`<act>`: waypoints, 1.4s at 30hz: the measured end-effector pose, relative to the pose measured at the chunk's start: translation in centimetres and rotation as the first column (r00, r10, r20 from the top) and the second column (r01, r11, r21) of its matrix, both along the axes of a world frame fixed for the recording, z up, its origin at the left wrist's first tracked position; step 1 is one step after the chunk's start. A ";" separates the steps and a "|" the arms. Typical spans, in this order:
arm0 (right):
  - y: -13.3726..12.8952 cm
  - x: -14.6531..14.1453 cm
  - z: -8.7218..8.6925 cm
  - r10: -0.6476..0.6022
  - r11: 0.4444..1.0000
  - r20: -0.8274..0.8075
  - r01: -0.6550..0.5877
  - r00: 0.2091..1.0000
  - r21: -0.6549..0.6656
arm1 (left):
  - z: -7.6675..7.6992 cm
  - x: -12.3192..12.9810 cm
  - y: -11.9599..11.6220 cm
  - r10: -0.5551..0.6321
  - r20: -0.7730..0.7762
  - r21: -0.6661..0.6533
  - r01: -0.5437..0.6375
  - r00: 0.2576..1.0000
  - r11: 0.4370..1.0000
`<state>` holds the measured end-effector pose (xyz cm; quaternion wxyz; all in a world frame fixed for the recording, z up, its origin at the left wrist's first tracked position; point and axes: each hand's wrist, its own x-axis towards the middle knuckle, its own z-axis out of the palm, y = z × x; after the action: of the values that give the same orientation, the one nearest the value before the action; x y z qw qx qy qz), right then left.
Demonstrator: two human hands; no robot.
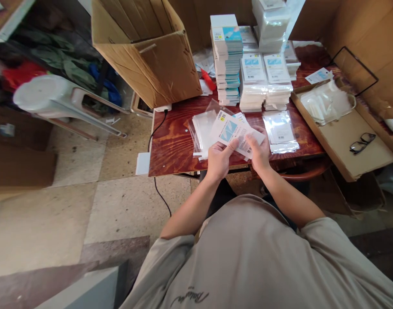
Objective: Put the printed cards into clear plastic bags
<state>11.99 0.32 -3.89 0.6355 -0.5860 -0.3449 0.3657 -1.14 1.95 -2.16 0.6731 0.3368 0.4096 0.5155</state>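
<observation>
A white printed card [227, 131] with a blue picture and a yellow label is held above the table's near edge. My left hand [219, 159] grips its lower left part, thumb on top. My right hand [259, 150] pinches the right end, where a small whitish piece [256, 136] shows by the thumb; I cannot tell what that is. Another printed card shows partly behind the held one. Clear plastic sleeves [202, 128] lie just left of and under the hands. To the right rests a pile of bagged cards [281, 133].
Tall stacks of cards [226, 60] and bagged cards [253, 79] stand at the back. A cardboard box [170, 68] is at the left, near a red-orange tool [208, 80]. A shallow cardboard tray [344, 150] with glasses [362, 143] sits right. A black cable [156, 128] hangs over the left edge.
</observation>
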 end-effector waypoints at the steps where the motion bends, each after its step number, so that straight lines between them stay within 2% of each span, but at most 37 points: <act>1: 0.2 -0.2 0.3 0.031 0.999 0.010 -0.031 0.999 0.006 | 0.0 0.3 -0.3 -0.040 0.010 -0.003 0.040 0.999 0.999; 4: 0.4 0.2 1.4 0.178 0.983 -0.024 -0.179 0.984 -0.035 | 0.0 0.3 -0.5 -0.063 0.000 0.004 0.063 0.998 0.998; 7: -0.2 1.6 2.2 0.364 0.921 -0.148 -0.379 0.920 -0.089 | 0.0 -0.8 0.3 -0.006 -0.042 -0.010 0.005 0.999 1.000; 9: -0.8 2.4 2.4 0.403 0.902 -0.182 -0.423 0.897 -0.087 | 0.1 -1.5 0.7 -0.030 -0.054 -0.023 0.029 0.998 0.999; 12: -1.5 2.5 2.7 0.345 0.925 -0.170 -0.365 0.923 -0.105 | 0.3 -1.7 0.7 -0.075 -0.065 0.030 0.077 0.995 0.997; 14: -1.7 2.3 3.0 0.320 0.931 -0.175 -0.344 0.931 -0.124 | 0.5 -1.5 0.5 -0.133 -0.136 0.055 0.141 0.982 0.989; 17: -1.6 3.5 3.3 0.298 0.945 -0.128 -0.311 0.946 -0.104 | 0.6 -1.5 0.6 -0.314 -0.315 0.007 0.332 0.896 0.943; 18: -1.4 4.4 3.3 0.265 0.957 -0.074 -0.272 0.961 -0.104 | 0.5 -1.8 0.8 -0.326 -0.385 0.007 0.356 0.863 0.934; 19: -1.3 5.6 3.2 0.209 0.972 -0.004 -0.209 0.978 -0.110 | 0.4 -2.2 1.2 -0.284 -0.472 0.030 0.337 0.835 0.941; 20: -1.1 7.1 2.9 0.130 0.986 0.079 -0.121 0.988 -0.118 | 0.3 -2.7 1.7 -0.188 -0.577 0.075 0.280 0.795 0.957; 21: -0.9 8.7 2.6 0.034 0.992 0.170 -0.013 0.985 -0.123 | 0.1 -3.4 2.3 -0.057 -0.686 0.132 0.202 0.725 0.971; 22: -0.8 10.5 2.1 -0.069 0.988 0.261 0.103 0.963 -0.118 | -0.1 -4.1 3.1 0.076 -0.786 0.190 0.123 0.614 0.974; 23: -0.6 12.1 1.5 -0.157 0.971 0.358 0.209 0.921 -0.112 | -0.4 -4.8 3.8 0.173 -0.865 0.227 0.061 0.471 0.972; 24: -0.5 13.6 0.8 -0.226 0.944 0.466 0.311 0.855 -0.112 | -0.7 -5.6 4.6 0.216 -0.918 0.236 0.019 0.333 0.972; 25: -0.4 14.9 0.1 -0.248 0.914 0.574 0.385 0.780 -0.128 | -1.1 -6.3 5.3 0.208 -0.953 0.213 -0.002 0.221 0.977; 26: -0.3 15.8 -0.6 -0.243 0.882 0.675 0.449 0.696 -0.144 | -1.4 -6.9 6.0 0.168 -0.975 0.168 -0.017 0.144 0.986; 28: -0.3 16.5 -1.6 -0.202 0.830 0.828 0.539 0.524 -0.139 | -2.0 -7.9 7.1 0.058 -0.994 0.056 -0.019 0.088 0.998; 29: -0.4 16.2 -1.8 -0.189 0.823 0.873 0.558 0.450 -0.110 | -2.3 -8.2 7.5 0.013 -0.996 0.012 -0.015 0.092 1.000; 30: -0.5 15.6 -1.7 -0.183 0.838 0.900 0.542 0.396 -0.067 | -2.6 -8.5 7.8 -0.016 -0.994 -0.017 -0.007 0.105 1.000; 31: -0.5 14.8 -1.5 -0.173 0.879 0.914 0.476 0.366 -0.025 | -2.8 -8.7 8.1 -0.030 -0.992 -0.031 0.000 0.121 1.000; 32: -0.6 13.7 -1.1 -0.143 0.935 0.923 0.356 0.357 0.007 | -2.9 -8.9 8.3 -0.035 -0.990 -0.034 0.007 0.137 0.999; 33: -0.6 12.6 -0.5 -0.080 0.983 0.932 0.181 0.353 0.016 | -3.0 -9.1 8.4 -0.032 -0.988 -0.031 0.015 0.151 0.999; 34: -0.6 11.4 0.0 0.015 1.000 0.944 -0.030 0.329 -0.005 | -2.9 -9.3 8.5 -0.027 -0.987 -0.024 0.021 0.159 1.000; 35: -0.5 10.2 0.6 0.119 0.971 0.956 -0.234 0.269 -0.055 | -2.8 -9.4 8.6 -0.023 -0.987 -0.019 0.024 0.160 1.000; 36: -0.3 9.2 1.1 0.213 0.910 0.961 -0.393 0.176 -0.130 | -2.6 -9.5 8.6 -0.022 -0.988 -0.018 0.026 0.152 1.000; 37: 0.0 8.4 1.6 0.283 0.844 0.956 -0.493 0.073 -0.212 | -2.3 -9.6 8.5 -0.025 -0.991 -0.022 0.028 0.134 0.999; 39: 0.5 7.3 2.1 0.368 0.750 0.923 -0.551 -0.110 -0.365 | -1.6 -9.6 8.3 -0.040 -0.996 -0.037 0.041 0.080 0.998; 42: 1.1 6.9 2.7 0.421 0.695 0.863 -0.511 -0.280 -0.505 | -0.6 -9.7 7.7 -0.030 -0.999 -0.029 0.067 0.015 0.997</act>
<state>18.85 1.40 -1.20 0.0160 -0.4521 -0.8907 0.0454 -10.81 9.62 -2.81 0.2056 0.6241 0.7452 0.1137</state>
